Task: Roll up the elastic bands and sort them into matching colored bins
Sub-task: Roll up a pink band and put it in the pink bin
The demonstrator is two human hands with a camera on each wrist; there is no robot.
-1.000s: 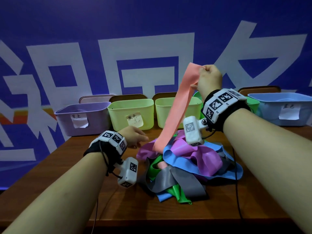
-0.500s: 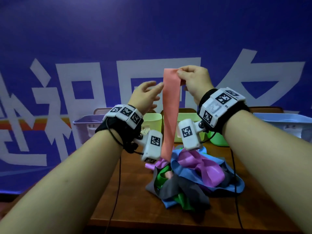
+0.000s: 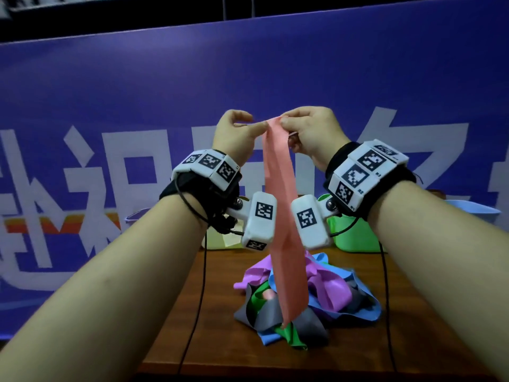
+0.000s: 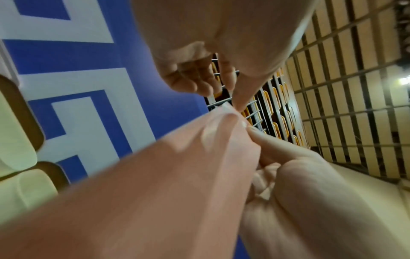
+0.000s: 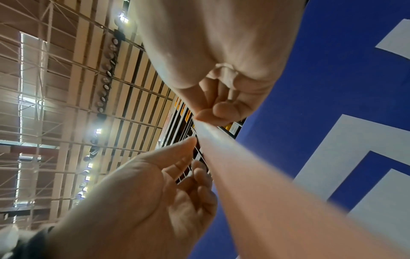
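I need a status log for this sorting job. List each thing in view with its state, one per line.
Pink band: lifted, hanging straight down, unrolled, top end held.
Right hand: pinches the band's top end.
Left hand: fingertips at the band's top edge; grip unclear.
Pile of bands: tangled on the table, unrolled.
Green bin: upright, contents hidden.
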